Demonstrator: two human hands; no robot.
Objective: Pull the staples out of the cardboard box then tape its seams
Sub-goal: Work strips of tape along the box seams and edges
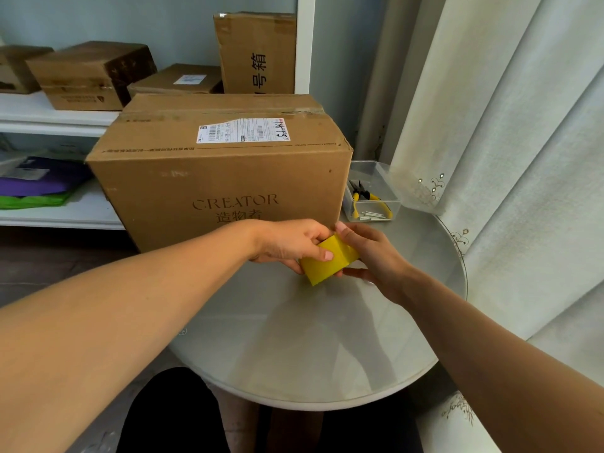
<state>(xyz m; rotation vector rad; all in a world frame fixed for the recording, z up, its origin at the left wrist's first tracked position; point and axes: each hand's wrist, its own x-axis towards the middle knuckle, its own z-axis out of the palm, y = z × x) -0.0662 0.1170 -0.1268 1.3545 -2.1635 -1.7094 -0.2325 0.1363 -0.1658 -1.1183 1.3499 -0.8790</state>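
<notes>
A large brown cardboard box printed "CREATOR" stands on the round table, flaps closed, with a white shipping label on top. Just in front of its lower right corner, both hands hold a yellow roll of tape. My left hand grips the roll from the left, thumb on its yellow face. My right hand holds it from the right, fingers curled round its far side. No staples show from here.
A clear plastic tray right of the box holds yellow-handled pliers and several small metal pieces. Several other cardboard boxes sit on white shelves behind. A pale curtain hangs at the right.
</notes>
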